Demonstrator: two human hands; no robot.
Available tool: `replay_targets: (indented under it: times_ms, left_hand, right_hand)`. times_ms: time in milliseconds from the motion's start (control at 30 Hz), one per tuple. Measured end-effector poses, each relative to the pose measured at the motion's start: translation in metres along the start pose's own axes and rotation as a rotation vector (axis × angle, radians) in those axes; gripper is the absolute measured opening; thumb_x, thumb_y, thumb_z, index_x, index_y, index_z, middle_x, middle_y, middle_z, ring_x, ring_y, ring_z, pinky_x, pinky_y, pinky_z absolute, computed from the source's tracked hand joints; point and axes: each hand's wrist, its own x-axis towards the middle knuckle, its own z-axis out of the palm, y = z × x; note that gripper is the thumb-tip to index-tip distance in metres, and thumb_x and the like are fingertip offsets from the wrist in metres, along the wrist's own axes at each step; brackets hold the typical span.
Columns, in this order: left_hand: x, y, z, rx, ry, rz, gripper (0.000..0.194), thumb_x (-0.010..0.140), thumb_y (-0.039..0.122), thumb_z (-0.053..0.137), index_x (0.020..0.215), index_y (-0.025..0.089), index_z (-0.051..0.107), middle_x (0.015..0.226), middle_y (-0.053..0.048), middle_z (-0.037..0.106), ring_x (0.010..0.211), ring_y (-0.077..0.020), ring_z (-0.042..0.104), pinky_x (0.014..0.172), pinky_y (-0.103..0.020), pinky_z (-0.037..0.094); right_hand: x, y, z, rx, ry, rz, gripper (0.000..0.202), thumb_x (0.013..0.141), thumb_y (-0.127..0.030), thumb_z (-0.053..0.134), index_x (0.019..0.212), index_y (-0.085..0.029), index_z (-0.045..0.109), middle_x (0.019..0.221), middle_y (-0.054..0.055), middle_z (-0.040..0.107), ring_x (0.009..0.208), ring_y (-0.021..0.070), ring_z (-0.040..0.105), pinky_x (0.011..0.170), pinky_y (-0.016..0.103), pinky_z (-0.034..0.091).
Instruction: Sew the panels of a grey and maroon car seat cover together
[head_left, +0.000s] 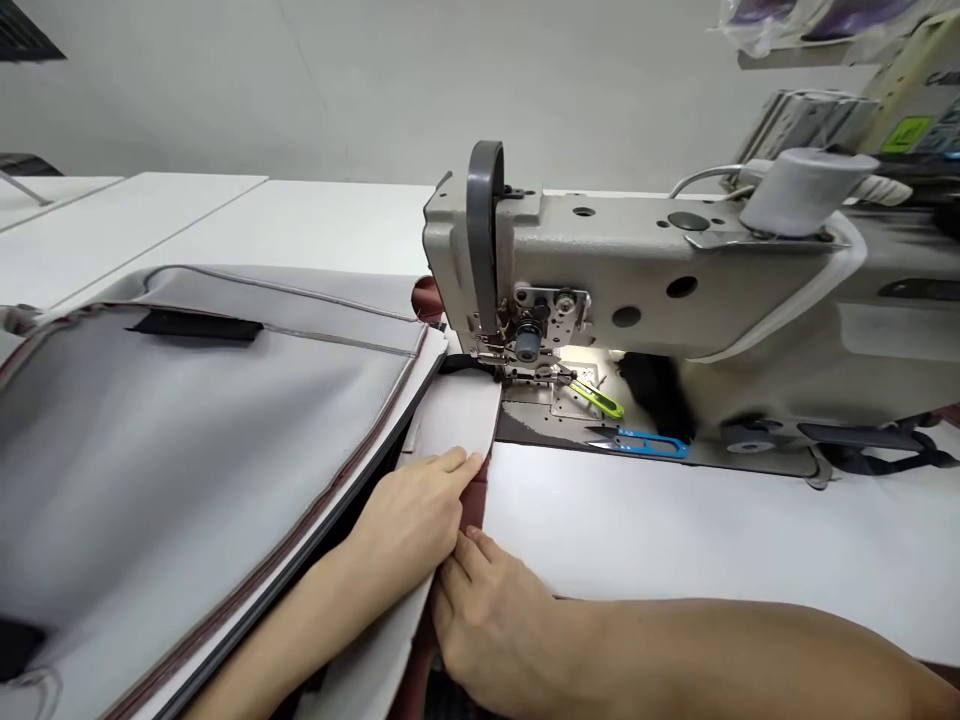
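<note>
A light strip of material with a dark red layer (pixel 474 503) beneath it runs from the near edge up to the sewing machine's needle area (pixel 525 370). My left hand (pixel 420 510) presses on the light strip (pixel 457 410), its fingers close together at the strip's right edge. Just below it, my right hand (pixel 495 610) pinches the edge of the dark red layer, fingers bent. Large grey panels (pixel 225 420) with dark red seams and black edging spread out on the left, beside my left forearm.
Blue thread snips (pixel 649 444) and yellow-green snips (pixel 598 398) lie on the machine bed. A white thread cone (pixel 806 190) stands on the machine arm (pixel 637 245). White tabletop (pixel 675 530) extends at the right; a grey wall stands behind.
</note>
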Motion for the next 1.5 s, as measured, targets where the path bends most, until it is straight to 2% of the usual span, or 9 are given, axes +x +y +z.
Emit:
replay_targets:
  times_ms: [133,233,333,433,667,833,967,1333,1500]
  left_hand:
    - [0.013,-0.003,-0.004,0.013,0.021,-0.002,0.049,0.085,0.001,0.042,0.129,0.014,0.061,0.11,-0.008,0.066,0.096,-0.0195,0.065,0.086,-0.031,0.055]
    - [0.022,-0.005,-0.009,0.074,0.01,0.035,0.042,0.086,0.001,0.044,0.118,0.014,0.067,0.117,-0.008,0.065,0.104,-0.0208,0.064,0.093,-0.031,0.053]
    - [0.031,-0.007,-0.015,0.072,-0.023,0.053,0.042,0.087,0.002,0.045,0.123,0.012,0.064,0.125,-0.009,0.062,0.107,-0.0208,0.062,0.094,-0.032,0.052]
    - [0.041,-0.01,-0.019,0.089,-0.032,0.032,0.042,0.088,0.002,0.042,0.122,0.013,0.064,0.112,-0.008,0.066,0.099,-0.0195,0.064,0.088,-0.031,0.053]
    - [0.062,-0.02,-0.017,0.114,0.034,0.061,0.036,0.088,0.004,0.043,0.117,0.014,0.063,0.113,-0.009,0.063,0.1,-0.0199,0.063,0.084,-0.03,0.051]
    - [0.06,-0.019,-0.024,0.037,0.109,-0.004,0.041,0.087,0.012,0.046,0.126,0.019,0.057,0.115,-0.007,0.061,0.113,-0.0251,0.056,0.08,-0.034,0.053]
    - [0.053,-0.017,-0.024,-0.068,0.054,-0.009,0.041,0.086,0.01,0.045,0.125,0.017,0.057,0.106,-0.007,0.06,0.1,-0.0223,0.059,0.083,-0.035,0.053]
    - [0.065,-0.029,-0.018,-0.136,0.122,0.137,0.047,0.081,0.001,0.04,0.119,0.017,0.063,0.108,-0.008,0.065,0.104,-0.0201,0.06,0.094,-0.031,0.048]
    - [0.071,-0.044,-0.023,-0.3,0.16,0.138,0.04,0.081,0.009,0.04,0.109,0.019,0.066,0.104,-0.006,0.068,0.1,-0.0189,0.062,0.092,-0.03,0.049]
  right_hand:
    - [0.002,0.019,-0.005,-0.004,0.001,-0.045,0.028,0.087,-0.016,0.052,0.105,0.001,0.066,0.105,0.027,0.067,0.102,0.0355,0.062,0.092,0.048,0.048]
    - [0.004,0.031,-0.005,-0.009,-0.004,-0.032,0.028,0.087,-0.016,0.052,0.105,0.001,0.066,0.104,0.027,0.067,0.102,0.0348,0.062,0.092,0.047,0.049]
    - [0.007,0.043,-0.005,0.002,-0.022,-0.028,0.029,0.088,-0.017,0.052,0.107,0.0,0.066,0.105,0.026,0.067,0.103,0.0339,0.062,0.096,0.046,0.048]
    - [0.009,0.054,-0.004,0.011,-0.002,-0.033,0.029,0.088,-0.019,0.053,0.106,0.0,0.066,0.108,0.026,0.067,0.104,0.0345,0.062,0.096,0.046,0.048]
    - [0.015,0.073,0.007,0.008,0.015,0.014,0.03,0.092,-0.018,0.05,0.11,0.0,0.065,0.114,0.027,0.066,0.11,0.0321,0.061,0.103,0.047,0.045]
    - [0.014,0.077,0.008,-0.017,0.056,0.02,0.028,0.092,-0.015,0.05,0.107,0.002,0.067,0.112,0.028,0.066,0.11,0.0341,0.062,0.103,0.048,0.045]
    - [0.012,0.073,0.009,-0.038,0.042,0.0,0.029,0.093,-0.015,0.051,0.108,0.002,0.067,0.11,0.026,0.067,0.114,0.0342,0.06,0.108,0.051,0.041]
    - [0.014,0.077,0.014,-0.044,0.083,0.033,0.032,0.094,-0.015,0.046,0.113,0.004,0.064,0.118,0.028,0.063,0.118,0.0352,0.056,0.107,0.049,0.041]
    - [0.02,0.097,0.005,0.014,0.127,0.037,0.021,0.096,-0.014,0.047,0.104,-0.007,0.065,0.109,0.015,0.065,0.109,0.0282,0.056,0.105,0.043,0.042]
